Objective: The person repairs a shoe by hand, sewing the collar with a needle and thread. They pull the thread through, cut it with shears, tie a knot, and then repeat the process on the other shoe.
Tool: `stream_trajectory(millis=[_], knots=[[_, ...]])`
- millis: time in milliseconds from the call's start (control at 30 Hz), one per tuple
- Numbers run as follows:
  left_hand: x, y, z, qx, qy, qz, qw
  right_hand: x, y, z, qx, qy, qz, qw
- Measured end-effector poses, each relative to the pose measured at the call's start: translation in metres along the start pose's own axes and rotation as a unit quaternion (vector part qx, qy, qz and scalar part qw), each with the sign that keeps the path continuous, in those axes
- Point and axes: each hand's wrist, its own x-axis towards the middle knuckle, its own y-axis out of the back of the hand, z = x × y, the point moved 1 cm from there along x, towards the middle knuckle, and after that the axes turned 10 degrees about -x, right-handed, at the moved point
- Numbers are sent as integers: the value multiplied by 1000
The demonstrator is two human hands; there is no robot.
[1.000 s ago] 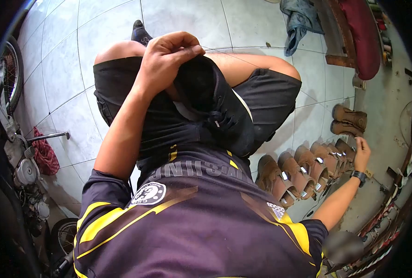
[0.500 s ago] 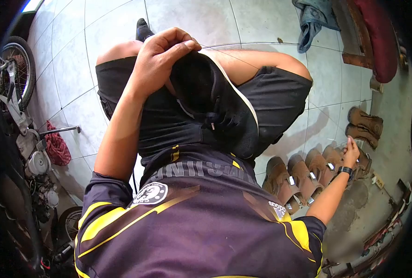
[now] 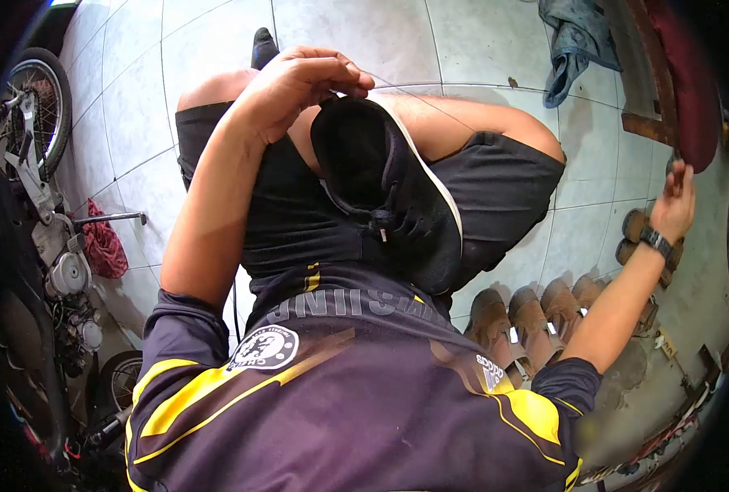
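A black sneaker point(image 3: 422, 221) with a white sole edge lies across my lap, its dark opening turned up and a lace knot in front. My left hand point(image 3: 303, 86) is at the heel end of the shoe, fingers closed on a thin thread point(image 3: 430, 105). From the fingertips the thread slants to the right over my bare leg and fades from sight. My right hand point(image 3: 674, 209), wearing a black wristwatch, is stretched far out to the right, close to a dark red cushion. Its fingers are drawn together; what they hold is too small to tell.
Several brown shoes point(image 3: 524, 316) stand in a row on the tiles at my right, with another brown pair beyond my right wrist. Blue denim cloth point(image 3: 576, 49) lies ahead near a wooden-framed seat with the red cushion point(image 3: 692, 90). A motorcycle point(image 3: 61, 221) stands at the left.
My right hand has swung forward and outward, from over the brown shoes to near the red cushion. My left hand stays by the heel, and more of the shoe's opening shows.
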Motion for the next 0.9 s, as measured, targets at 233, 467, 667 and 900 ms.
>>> stream_trajectory(millis=[233, 467, 667, 900], knots=[[1, -3, 0, 70, 31, 55, 996, -11, -176, -23, 127, 56, -104, 985], [3, 9, -15, -3, 43, 49, 998, -3, -262, -32, 173, 47, -154, 972], [2, 3, -13, -18, 53, 70, 996, 3, -278, -125, 209, 112, -237, 942], [1, 4, -20, -18, -23, 41, 999, -32, -285, -217, -237, 450, -130, 851]])
